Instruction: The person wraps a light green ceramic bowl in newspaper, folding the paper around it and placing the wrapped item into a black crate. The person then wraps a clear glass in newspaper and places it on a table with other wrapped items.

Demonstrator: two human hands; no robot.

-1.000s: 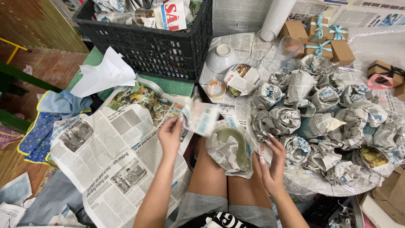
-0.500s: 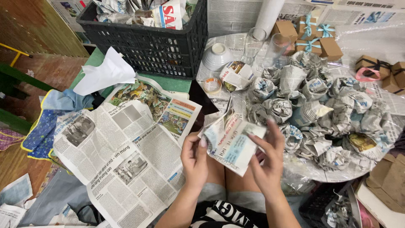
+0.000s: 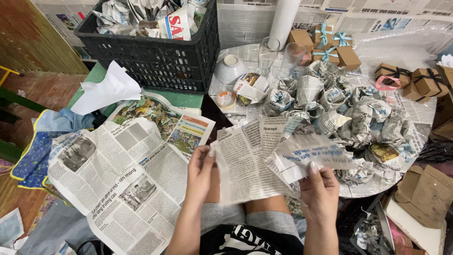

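Note:
I hold a crumpled sheet of newspaper [image 3: 255, 156] spread out above my lap. My left hand [image 3: 200, 171] pinches its left edge. My right hand [image 3: 320, 185] grips the right part, where the paper folds and blurs. Whether anything is wrapped inside is hidden. Just beyond the sheet lies a heap of several newspaper-wrapped bundles [image 3: 339, 108] on a paper-covered round table [image 3: 415, 137].
An open stack of newspapers [image 3: 118, 174] lies at my left. A black plastic crate [image 3: 151, 56] of wrapped items stands at the back. A white bowl [image 3: 230, 68], two drinking glasses [image 3: 278, 59], a tape roll [image 3: 226, 99] and small ribboned brown boxes [image 3: 330, 45] sit beyond. Cardboard pieces [image 3: 420, 198] lie at right.
The bundle that lay on my lap has been lifted. Both hands have pulled its newspaper wrapping open into a wide sheet held higher and further apart.

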